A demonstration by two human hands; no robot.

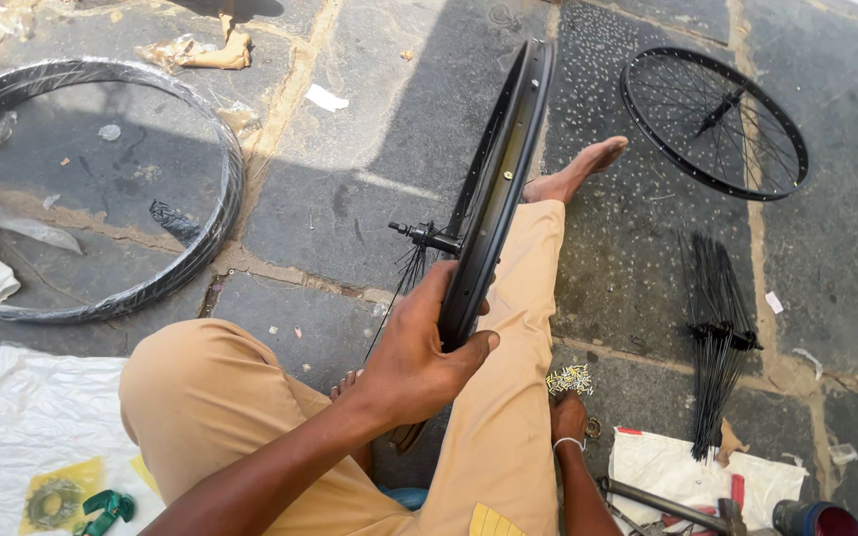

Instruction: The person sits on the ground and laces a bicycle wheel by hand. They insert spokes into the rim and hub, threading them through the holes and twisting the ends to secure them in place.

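Observation:
My left hand (419,347) grips a black bicycle wheel rim (500,179) that stands upright on edge over my outstretched leg. The rim's hub axle (427,236) and loose black spokes show on its left side. My right hand (568,415) reaches down to the stone floor beside a small pile of shiny spoke nipples (569,378); its fingers are partly hidden, so its grasp is unclear. I sit on the ground in tan trousers, with a bare foot (580,169) beyond the rim.
A finished spoked wheel (714,121) lies flat at the upper right. A bundle of black spokes (719,337) lies on the right. A wrapped tyre (91,189) lies at the left. Tools rest on a white sheet (692,476) at the lower right, and a plastic sheet (32,427) at the lower left.

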